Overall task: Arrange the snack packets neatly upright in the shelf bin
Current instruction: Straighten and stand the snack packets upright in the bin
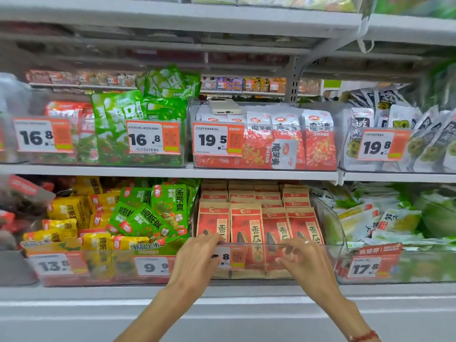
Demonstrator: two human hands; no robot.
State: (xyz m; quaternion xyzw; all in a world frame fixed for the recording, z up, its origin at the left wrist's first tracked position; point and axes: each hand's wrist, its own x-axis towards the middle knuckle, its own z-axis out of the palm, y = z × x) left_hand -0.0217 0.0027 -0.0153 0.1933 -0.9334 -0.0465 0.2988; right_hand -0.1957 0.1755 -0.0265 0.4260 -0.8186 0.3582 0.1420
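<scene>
Both hands at front rim of clear shelf bin [328, 218], lower shelf, sunflower seed packets [248, 225] inside.

Left hand [197, 257] curled over rim at left front packet; right hand [306, 257] curled loosely at rim, grip on anything unclear. Packets already standing upright in rows, fronts facing out. Risks: pulling rim forward could slide bin off shelf edge [246, 291]; nudging front row could topple it backward or skew it; price tag [228, 257] on bin front could get knocked loose. Retail shelving, neighbouring bins of seaweed snacks [148, 215] jumbled to left, phone [224, 106] lying on konjac packets [288, 134] on shelf above.
</scene>
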